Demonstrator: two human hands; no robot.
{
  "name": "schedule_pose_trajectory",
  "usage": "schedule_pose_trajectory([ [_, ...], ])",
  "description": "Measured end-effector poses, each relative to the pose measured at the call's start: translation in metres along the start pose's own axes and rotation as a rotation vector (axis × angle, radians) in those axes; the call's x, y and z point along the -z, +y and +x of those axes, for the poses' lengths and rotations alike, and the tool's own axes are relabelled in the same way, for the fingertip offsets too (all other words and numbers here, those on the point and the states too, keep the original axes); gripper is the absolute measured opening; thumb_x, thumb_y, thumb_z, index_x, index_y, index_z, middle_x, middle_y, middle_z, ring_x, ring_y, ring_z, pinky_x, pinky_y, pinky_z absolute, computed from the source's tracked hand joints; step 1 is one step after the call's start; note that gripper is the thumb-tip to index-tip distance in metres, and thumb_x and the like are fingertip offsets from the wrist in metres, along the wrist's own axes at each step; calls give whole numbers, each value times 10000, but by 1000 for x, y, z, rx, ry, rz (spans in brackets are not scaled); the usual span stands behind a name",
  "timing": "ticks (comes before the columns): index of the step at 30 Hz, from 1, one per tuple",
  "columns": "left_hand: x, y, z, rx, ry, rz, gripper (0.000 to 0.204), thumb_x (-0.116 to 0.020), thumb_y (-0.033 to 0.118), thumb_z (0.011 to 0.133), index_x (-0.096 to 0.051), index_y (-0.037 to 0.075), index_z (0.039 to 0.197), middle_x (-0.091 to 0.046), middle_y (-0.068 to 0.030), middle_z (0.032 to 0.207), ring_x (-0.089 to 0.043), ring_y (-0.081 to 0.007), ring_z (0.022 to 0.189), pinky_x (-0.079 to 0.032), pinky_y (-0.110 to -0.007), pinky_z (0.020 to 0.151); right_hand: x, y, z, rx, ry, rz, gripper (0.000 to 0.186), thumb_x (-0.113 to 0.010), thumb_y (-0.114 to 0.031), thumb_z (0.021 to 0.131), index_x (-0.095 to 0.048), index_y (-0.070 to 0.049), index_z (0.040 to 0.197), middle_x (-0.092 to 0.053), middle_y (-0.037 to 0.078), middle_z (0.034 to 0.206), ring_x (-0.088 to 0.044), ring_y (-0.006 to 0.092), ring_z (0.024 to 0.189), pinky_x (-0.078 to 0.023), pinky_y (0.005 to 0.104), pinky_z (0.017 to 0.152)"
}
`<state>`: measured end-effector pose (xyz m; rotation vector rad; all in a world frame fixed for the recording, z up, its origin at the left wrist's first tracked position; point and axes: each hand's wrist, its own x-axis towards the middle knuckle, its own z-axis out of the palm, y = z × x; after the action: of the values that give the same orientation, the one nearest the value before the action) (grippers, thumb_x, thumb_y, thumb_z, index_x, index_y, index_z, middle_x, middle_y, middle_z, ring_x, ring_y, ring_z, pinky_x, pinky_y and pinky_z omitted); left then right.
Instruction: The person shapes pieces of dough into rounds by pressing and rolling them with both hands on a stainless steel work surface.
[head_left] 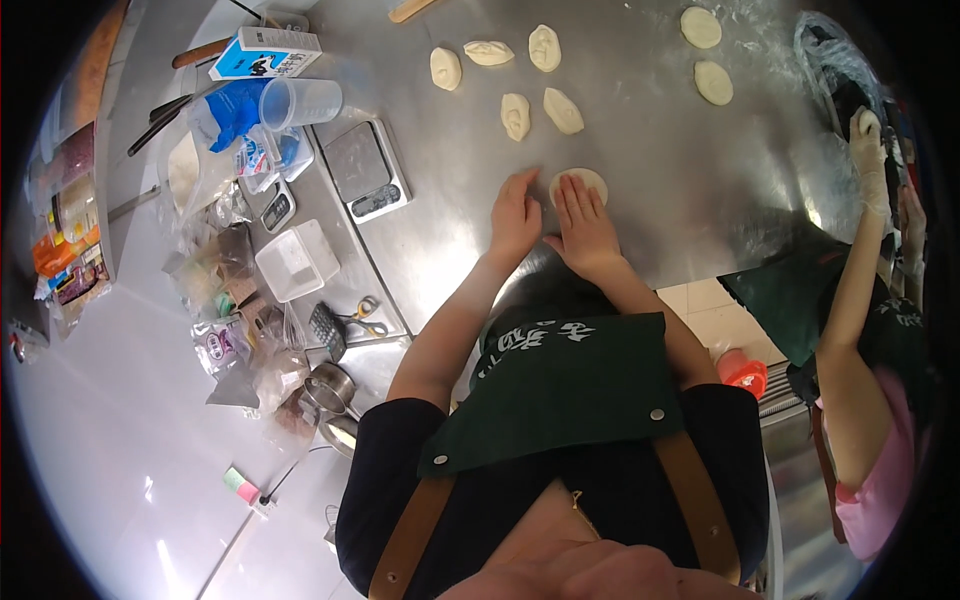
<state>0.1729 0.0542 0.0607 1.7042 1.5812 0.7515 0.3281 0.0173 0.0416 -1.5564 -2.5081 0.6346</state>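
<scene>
Touching dough (591, 178), the right grip (588, 230) lies flat, left grip (515, 217) half curled, a carton (265, 55) (contents hidden) well apart.

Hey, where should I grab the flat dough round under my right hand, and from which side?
Probably by the far edge of the dough round: your right hand covers its near part, while the far rim shows beyond it. It lies flat on the metal table, so I'd come in low from the far side and lift from beneath that rim.
</scene>
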Motion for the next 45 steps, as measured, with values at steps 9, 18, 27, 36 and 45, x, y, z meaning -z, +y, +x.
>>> schedule_pose_trajectory([
  [9, -14, -24, 29, 157, -135, -244, 331, -502, -11, 847, -577, -20, 1170, -656, -147, 1075, -628, -229, 1020, -484, -312, 902, 18, 17, 3, -19, 260, 269, 533, -627, -201, 819, -482, -3, 1292, -484, 189, 1331, -437, 376, 1240, -365, 456, 1032],
  [18, -23, 11, 67, 205, -518, 116, 255, -644, 132, 786, -654, 3, 1007, -669, -172, 944, -649, -303, 858, -512, -371, 753, 19, 51, 31, -496, 174, 461, 305, -649, -150, 786, -625, -47, 1073, -593, 125, 1030, -564, 345, 945, -465, 418, 826],
  [27, -19, 14, 22, -329, -257, 234, 133, -651, 120, 770, -602, 74, 885, -581, -112, 839, -559, -350, 831, -466, -444, 722, 0, 34, -2, -118, 391, 326, 280, -672, -69, 687, -607, -80, 959, -606, 107, 1000, -564, 329, 887, -463, 434, 766],
  [36, 20, 68, -8, -356, -448, 258, 197, -683, 63, 758, -568, 64, 918, -600, -95, 898, -590, -297, 836, -492, -379, 722, 50, 28, -24, 9, 398, 654, 388, -702, -109, 733, -619, -22, 1102, -647, 126, 1018, -614, 283, 964, -481, 385, 806],
  [45, 19, 60, 8, 39, -194, -105, 215, -687, 81, 806, -596, 21, 992, -612, -115, 941, -636, -237, 811, -507, -328, 621, 12, 108, -31, -742, 174, 1562, 339, -688, -135, 840, -621, -9, 1148, -666, 82, 996, -631, 174, 878, -522, 315, 797],
])
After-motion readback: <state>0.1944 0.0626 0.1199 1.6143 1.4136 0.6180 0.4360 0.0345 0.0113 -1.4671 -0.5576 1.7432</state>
